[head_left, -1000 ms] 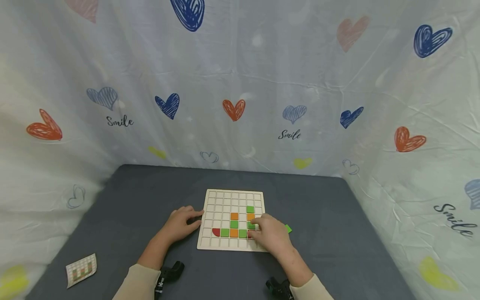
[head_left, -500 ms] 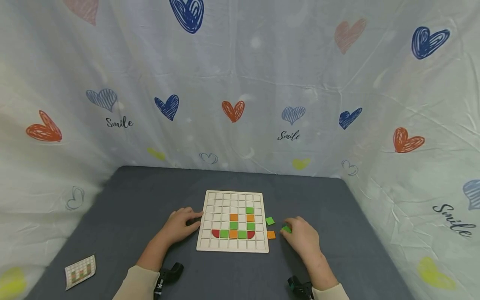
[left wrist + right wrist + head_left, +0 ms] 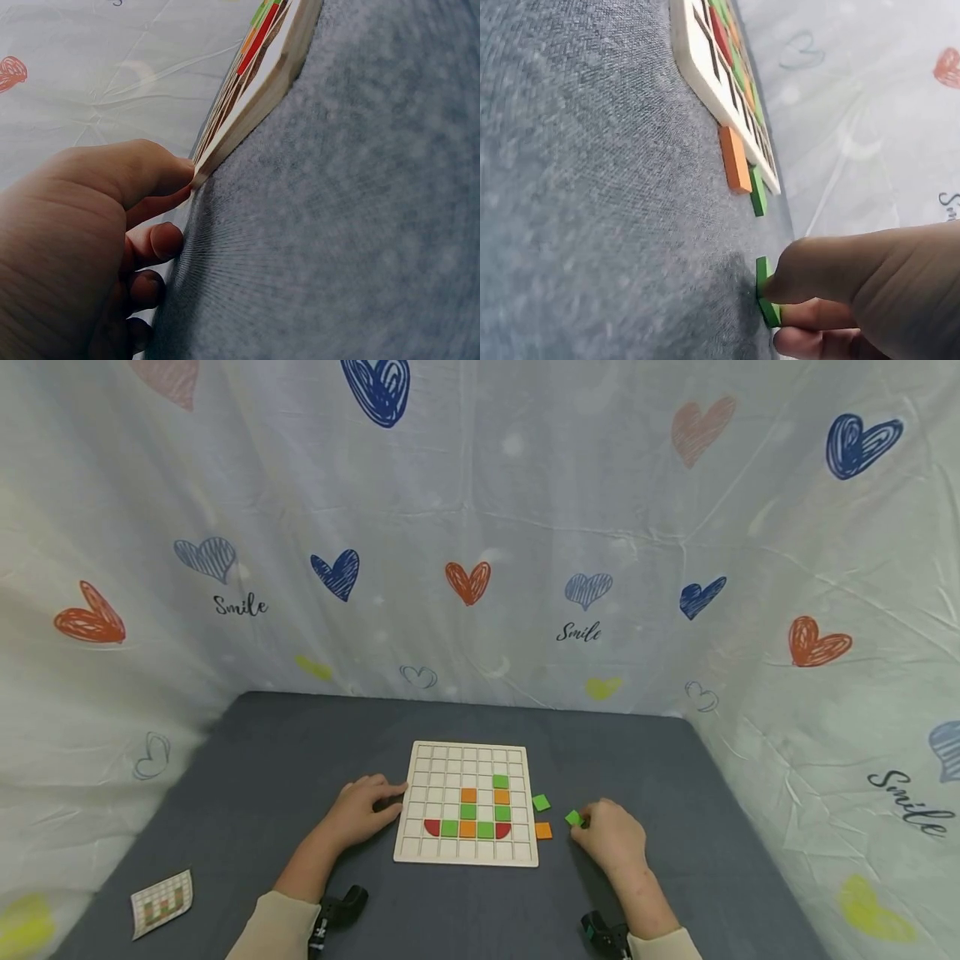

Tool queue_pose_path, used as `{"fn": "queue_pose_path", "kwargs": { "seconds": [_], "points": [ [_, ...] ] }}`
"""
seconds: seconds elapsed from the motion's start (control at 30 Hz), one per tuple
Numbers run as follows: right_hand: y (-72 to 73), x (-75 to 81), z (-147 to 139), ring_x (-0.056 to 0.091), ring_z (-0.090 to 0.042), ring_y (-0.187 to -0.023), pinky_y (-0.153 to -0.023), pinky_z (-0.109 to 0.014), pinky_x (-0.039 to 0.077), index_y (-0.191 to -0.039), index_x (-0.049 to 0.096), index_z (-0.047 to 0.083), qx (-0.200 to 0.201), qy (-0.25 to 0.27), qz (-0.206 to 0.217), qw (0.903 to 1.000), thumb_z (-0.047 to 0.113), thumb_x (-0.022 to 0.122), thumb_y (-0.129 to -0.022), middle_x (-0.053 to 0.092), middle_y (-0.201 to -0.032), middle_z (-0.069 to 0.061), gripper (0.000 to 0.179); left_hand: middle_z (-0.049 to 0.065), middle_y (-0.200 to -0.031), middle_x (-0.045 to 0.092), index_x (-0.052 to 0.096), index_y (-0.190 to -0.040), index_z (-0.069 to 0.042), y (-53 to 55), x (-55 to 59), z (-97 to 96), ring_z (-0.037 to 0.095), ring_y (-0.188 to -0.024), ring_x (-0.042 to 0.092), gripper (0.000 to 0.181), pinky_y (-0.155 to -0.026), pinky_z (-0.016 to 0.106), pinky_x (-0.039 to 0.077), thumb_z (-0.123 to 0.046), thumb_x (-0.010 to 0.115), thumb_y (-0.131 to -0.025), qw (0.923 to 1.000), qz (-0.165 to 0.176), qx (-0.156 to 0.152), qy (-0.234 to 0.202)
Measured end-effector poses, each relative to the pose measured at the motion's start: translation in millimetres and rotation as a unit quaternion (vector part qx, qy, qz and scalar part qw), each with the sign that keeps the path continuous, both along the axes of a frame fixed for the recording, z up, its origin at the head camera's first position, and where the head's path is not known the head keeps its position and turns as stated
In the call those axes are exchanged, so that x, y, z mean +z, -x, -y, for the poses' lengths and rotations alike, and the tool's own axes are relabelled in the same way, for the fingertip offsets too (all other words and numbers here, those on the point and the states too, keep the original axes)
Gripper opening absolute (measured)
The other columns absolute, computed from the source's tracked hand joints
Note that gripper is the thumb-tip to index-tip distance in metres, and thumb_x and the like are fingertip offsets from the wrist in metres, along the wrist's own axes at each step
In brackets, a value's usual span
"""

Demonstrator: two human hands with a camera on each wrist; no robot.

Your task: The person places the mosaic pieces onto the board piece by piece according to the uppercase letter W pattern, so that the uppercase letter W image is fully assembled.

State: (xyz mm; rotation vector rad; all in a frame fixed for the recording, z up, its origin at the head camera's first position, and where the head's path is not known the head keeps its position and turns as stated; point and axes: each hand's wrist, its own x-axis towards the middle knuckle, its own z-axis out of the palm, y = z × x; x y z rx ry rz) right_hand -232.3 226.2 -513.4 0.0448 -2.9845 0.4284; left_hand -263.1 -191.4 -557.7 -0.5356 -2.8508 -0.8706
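Note:
A pale wooden grid board (image 3: 442, 763) lies on the table, with green, orange and red tiles set in some of its squares. At its left edge is my left hand (image 3: 362, 810), thumb and index fingertips touching the rim; the left wrist view shows the thumb tip at the board's edge (image 3: 240, 131) and the other fingers loosely bent. To the right of the board, my right hand (image 3: 611, 837) pinches a green square tile (image 3: 573, 818) between thumb and fingers, low over the table. The right wrist view shows the thumb covering part of that tile (image 3: 762, 270).
Between board and right hand lie a loose green tile (image 3: 541, 802) and an orange tile (image 3: 543, 831), close by the board's right edge. A small card (image 3: 162, 903) with a printed grid pattern lies at the table's left. A heart-printed curtain (image 3: 525, 635) surrounds the table (image 3: 330, 718).
My right hand has left the board's lower right squares, uncovering a red tile there, and moved right to the loose green tile. My left hand has stayed at the board's edge.

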Motion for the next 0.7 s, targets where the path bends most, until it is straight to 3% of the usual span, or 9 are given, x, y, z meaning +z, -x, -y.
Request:
{"fn": "queue_pose_path", "kwargs": {
  "seconds": [0.17, 0.23, 0.43, 0.53, 0.7],
  "points": [
    [7.6, 0.0, 7.7, 0.036, -0.014, -0.051, -0.047, -0.03, 0.025, -0.054, 0.052, 0.018, 0.007, 0.012, -0.007, 0.9999, 0.012, 0.075, -0.074, 0.04, -0.064, 0.001, 0.031, -0.01, -0.085, 0.05, 0.07, -0.135, -0.011, -0.6, 0.2, 0.2, 0.008, -0.071, 0.038, 0.041, -0.076, 0.038, 0.03, -0.024, 0.074, -0.096, 1.0, 0.001, -0.001, -0.002],
    [10.8, 3.5, 13.4, 0.035, -0.013, -0.05, -0.047, -0.029, 0.024, -0.054, 0.051, 0.018, 0.017, 0.015, -0.013, 0.9997, 0.012, 0.075, -0.074, 0.041, -0.064, 0.001, 0.031, -0.01, -0.085, 0.05, 0.07, -0.135, -0.011, -0.7, -0.1, 0.3, 0.008, -0.071, 0.037, 0.041, -0.076, 0.038, 0.029, -0.024, 0.074, -0.096, 1.0, 0.002, 0.0, -0.003],
    [15.2, 20.6, 39.1, 0.046, -0.013, -0.06, -0.05, -0.031, 0.037, -0.076, 0.072, 0.014, 0.07, 0.017, -0.026, 0.9971, 0.016, 0.077, -0.077, 0.056, -0.077, 0.002, 0.005, -0.011, -0.085, 0.049, 0.07, -0.135, -0.012, -0.7, -1.7, 0.2, 0.008, -0.07, 0.036, 0.041, -0.076, 0.038, 0.029, -0.024, 0.075, -0.096, 1.0, -0.002, -0.001, -0.005],
    [17.6, 26.0, 54.8, 0.051, -0.012, -0.064, -0.054, -0.033, 0.044, -0.09, 0.079, 0.013, 0.105, 0.014, -0.028, 0.994, 0.018, 0.076, -0.078, 0.062, -0.085, 0.003, 0.013, -0.011, -0.085, 0.049, 0.07, -0.135, -0.012, -0.5, -2.2, 0.2, 0.008, -0.07, 0.037, 0.041, -0.076, 0.038, 0.029, -0.024, 0.075, -0.096, 1.0, -0.003, 0.001, -0.007],
    [21.6, 32.0, 81.9, 0.051, -0.009, -0.066, -0.054, -0.03, 0.044, -0.098, 0.081, 0.013, 0.165, 0.011, -0.032, 0.9858, 0.016, 0.07, -0.077, 0.065, -0.091, 0.003, 0.023, -0.012, -0.085, 0.049, 0.071, -0.135, -0.012, -0.3, -2.1, -0.1, 0.008, -0.071, 0.038, 0.041, -0.077, 0.038, 0.03, -0.024, 0.075, -0.096, 1.0, 0.0, 0.002, -0.009]
  ]
}}
